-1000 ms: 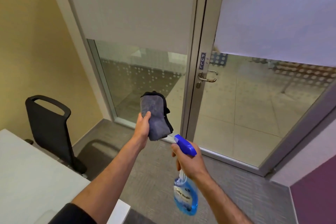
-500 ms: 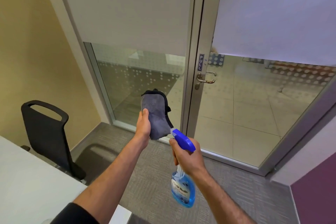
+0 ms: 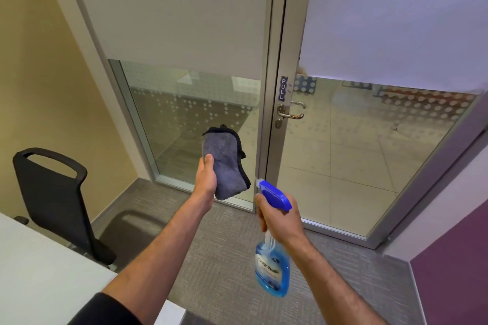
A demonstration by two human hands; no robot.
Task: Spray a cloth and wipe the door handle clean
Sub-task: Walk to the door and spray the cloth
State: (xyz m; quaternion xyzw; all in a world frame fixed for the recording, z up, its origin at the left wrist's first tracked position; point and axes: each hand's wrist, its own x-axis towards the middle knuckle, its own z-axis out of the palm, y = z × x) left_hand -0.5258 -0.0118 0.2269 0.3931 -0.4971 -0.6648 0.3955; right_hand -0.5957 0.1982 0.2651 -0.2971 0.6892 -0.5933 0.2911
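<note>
My left hand [image 3: 207, 177] holds a folded grey cloth [image 3: 224, 161] upright at mid-frame, in front of the glass panel. My right hand [image 3: 280, 219] grips the neck of a blue spray bottle [image 3: 272, 269]; its blue nozzle [image 3: 272, 192] points up-left at the cloth's lower edge, a short gap away. The metal door handle [image 3: 290, 112] sits on the door's aluminium stile, below a "PULL" label [image 3: 283, 88], above and to the right of the cloth. Neither hand touches it.
A glass door [image 3: 356, 155] with frosted upper half stands shut ahead, a fixed glass panel [image 3: 190, 124] to its left. A black chair [image 3: 58, 198] and a white table [image 3: 34, 280] are at the lower left. Purple wall [image 3: 454, 272] at right. Grey carpet underfoot.
Both hands have shifted slightly; the cloth and nozzle stay close together, the nozzle still aimed at the cloth. The view has tilted a little, so the handle sits higher relative to the hands.
</note>
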